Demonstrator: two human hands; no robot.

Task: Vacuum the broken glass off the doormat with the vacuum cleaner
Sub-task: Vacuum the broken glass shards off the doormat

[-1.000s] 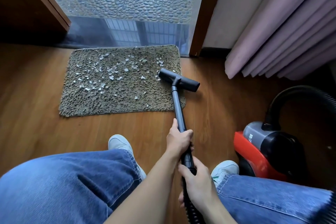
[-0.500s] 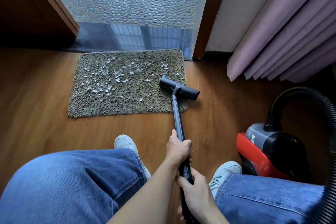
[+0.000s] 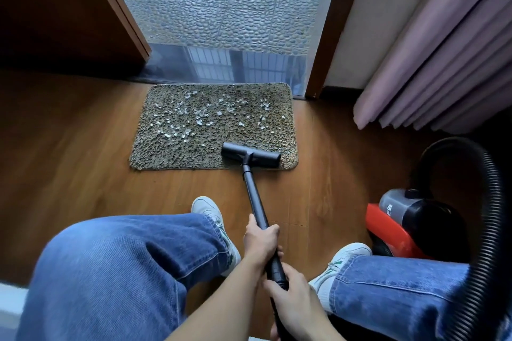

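A shaggy brown doormat [image 3: 166, 158] lies on the wooden floor before a glass door. Pale glass shards [image 3: 194, 116] are scattered over its far and middle parts. The black vacuum nozzle [image 3: 250, 158] sits on the mat's near right corner, with no shards around it. Its dark wand [image 3: 253, 194] runs back toward me. My left hand [image 3: 260, 241] grips the wand higher up. Just below it, my right hand [image 3: 293, 302] grips the wand's lower end, where the hose joins.
The red and black vacuum body [image 3: 410, 224] stands on the floor at my right, its ribbed hose [image 3: 493, 202] arching overhead. Pink curtains [image 3: 443, 50] hang at the right. A wooden door [image 3: 69, 8] stands open at the left. My knees and white shoes fill the foreground.
The nozzle has been drawn back toward me, from the mat's right middle to its near right corner. Both hands keep their grip on the wand.
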